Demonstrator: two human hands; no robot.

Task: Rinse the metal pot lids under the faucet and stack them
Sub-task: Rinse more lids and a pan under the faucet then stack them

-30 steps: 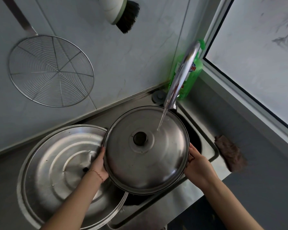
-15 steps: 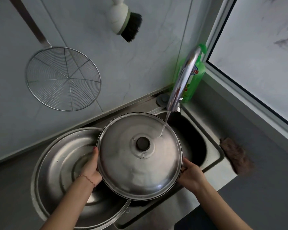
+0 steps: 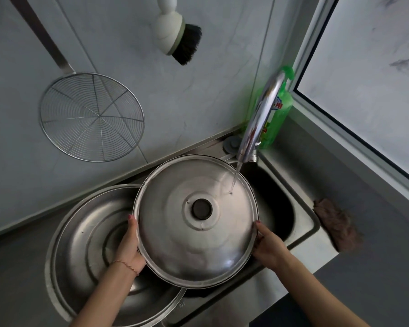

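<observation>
Holding the smaller lid [image 3: 194,220] over the sink [image 3: 300,223], I have my left hand [image 3: 130,249] closed on its left rim and my right hand [image 3: 268,244] closed on its right rim; only thumbs show on top, the other fingers are hidden beneath the metal. Water from the faucet [image 3: 260,121] lands on the dome just right of the dark centre knob. The larger lid [image 3: 87,251] lies to the left on the surface, partly covered by the smaller one and my left forearm. The basin under the lid is too dark to read. A green bottle [image 3: 280,114] stands half hidden behind the faucet; a skimmer [image 3: 92,116] and brush [image 3: 180,36] hang on the wall, both handles cut off.
</observation>
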